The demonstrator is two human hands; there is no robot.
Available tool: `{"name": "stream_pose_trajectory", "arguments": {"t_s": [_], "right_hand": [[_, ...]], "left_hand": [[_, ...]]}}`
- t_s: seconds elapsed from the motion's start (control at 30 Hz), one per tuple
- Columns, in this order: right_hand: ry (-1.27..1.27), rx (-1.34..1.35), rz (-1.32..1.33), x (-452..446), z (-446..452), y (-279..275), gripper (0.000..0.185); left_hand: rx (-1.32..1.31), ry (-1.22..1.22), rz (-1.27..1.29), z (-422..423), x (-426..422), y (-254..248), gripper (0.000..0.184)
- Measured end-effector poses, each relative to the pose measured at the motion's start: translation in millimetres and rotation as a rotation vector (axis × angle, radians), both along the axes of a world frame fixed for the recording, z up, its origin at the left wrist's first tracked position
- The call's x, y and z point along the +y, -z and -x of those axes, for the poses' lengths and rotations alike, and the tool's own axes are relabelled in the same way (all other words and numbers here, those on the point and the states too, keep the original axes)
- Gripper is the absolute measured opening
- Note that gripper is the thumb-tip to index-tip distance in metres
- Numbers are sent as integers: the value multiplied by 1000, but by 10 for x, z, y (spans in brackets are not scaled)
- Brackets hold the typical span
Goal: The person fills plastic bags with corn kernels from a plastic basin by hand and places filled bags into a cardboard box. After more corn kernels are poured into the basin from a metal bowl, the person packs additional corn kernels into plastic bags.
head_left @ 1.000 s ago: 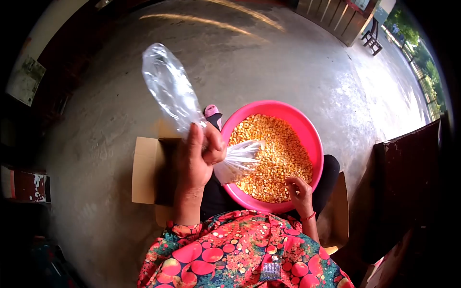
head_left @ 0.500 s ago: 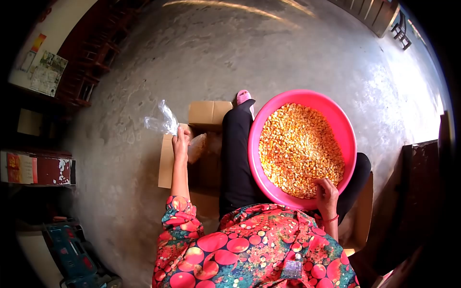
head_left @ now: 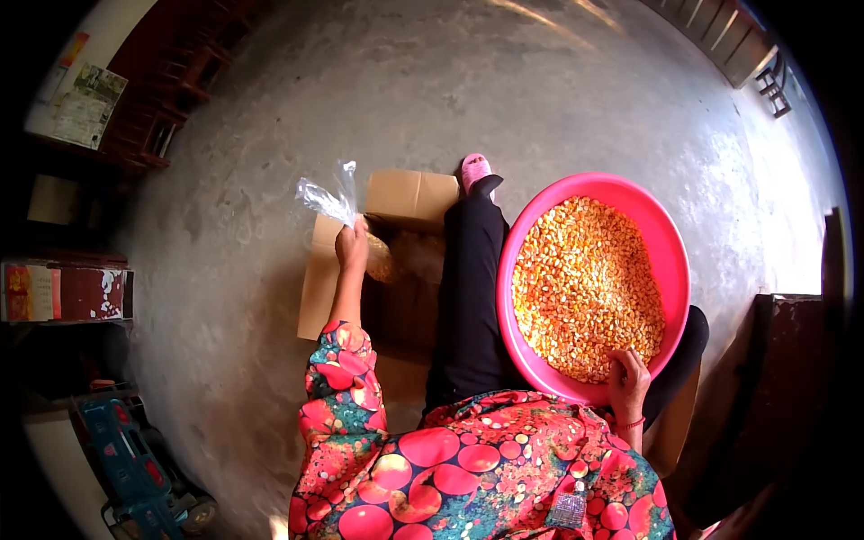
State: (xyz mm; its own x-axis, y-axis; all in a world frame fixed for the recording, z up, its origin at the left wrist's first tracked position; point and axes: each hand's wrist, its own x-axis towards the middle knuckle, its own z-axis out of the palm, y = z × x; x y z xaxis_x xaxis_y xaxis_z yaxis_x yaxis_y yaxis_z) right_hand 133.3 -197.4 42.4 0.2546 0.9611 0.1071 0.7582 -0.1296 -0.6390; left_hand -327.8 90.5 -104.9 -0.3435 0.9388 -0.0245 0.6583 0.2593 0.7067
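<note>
My left hand (head_left: 352, 245) is closed around the neck of a clear plastic bag (head_left: 333, 200), whose loose top sticks up beyond my fingers. The bag's lower part, with yellow kernels in it, hangs over an open cardboard box (head_left: 409, 193). More clear plastic shows dimly inside that box. On my lap sits a pink basin (head_left: 673, 270) holding corn kernels (head_left: 585, 288). At its near right rim, my right hand (head_left: 628, 378) has its fingers curled over the kernels; whether anything is between them is hidden.
A second cardboard box (head_left: 675, 423) lies beside my right leg. My pink shoe (head_left: 475, 169) is on the concrete floor ahead. A blue-green toy-like vehicle (head_left: 135, 459) stands at the lower left. Dark furniture is at both sides, with a chair (head_left: 774, 88) far right.
My left hand with the bag has moved from beside the basin to over the left box. The view has shifted left. My right hand has stayed by the basin's near right rim.
</note>
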Motion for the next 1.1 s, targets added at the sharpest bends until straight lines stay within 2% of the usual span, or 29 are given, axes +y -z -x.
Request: {"name": "stream_pose_trajectory", "arguments": {"t_s": [0.07,0.1,0.13,0.2,0.33,0.37,0.4,0.43,0.5,0.57,0.6,0.67,0.73,0.77,0.93,1.1], "right_hand": [[0,-16,31,8,10,-31,14],[-2,-26,54,8,11,-40,14],[1,-31,60,12,16,-41,14],[5,-23,31,25,24,-37,13],[13,-34,37,11,6,1,13],[18,-36,66,18,11,-13,13],[23,-37,97,23,11,-17,13],[8,-48,68,18,4,-16,12],[12,-54,63,11,-7,15,12],[24,-46,93,16,-1,-12,12],[33,-45,97,19,8,-16,12],[22,-43,56,23,8,-17,11],[45,-55,61,31,8,-38,12],[38,-49,66,33,7,-39,12],[63,-44,86,7,-2,-25,11],[81,-49,67,-14,-18,9,10]], "left_hand": [[280,195,-99,-17,33,199,41],[365,175,-136,-42,43,327,41],[296,193,-255,88,53,796,44],[190,45,422,-134,-126,364,45],[-49,-110,263,212,-166,1407,53],[-421,-307,139,284,-41,1668,53],[-420,-305,146,388,88,1885,53],[-689,-481,61,355,190,1687,47],[-957,-654,-24,233,244,1283,41],[-757,-603,-63,45,218,840,31],[-689,-584,-74,44,205,823,28],[86,-21,20,76,74,801,30],[-49,385,-422,63,-45,1185,35],[-97,494,-410,-65,-168,1243,35],[-208,450,254,-607,-836,1329,35],[-274,365,482,-682,-1070,1280,36]]}}
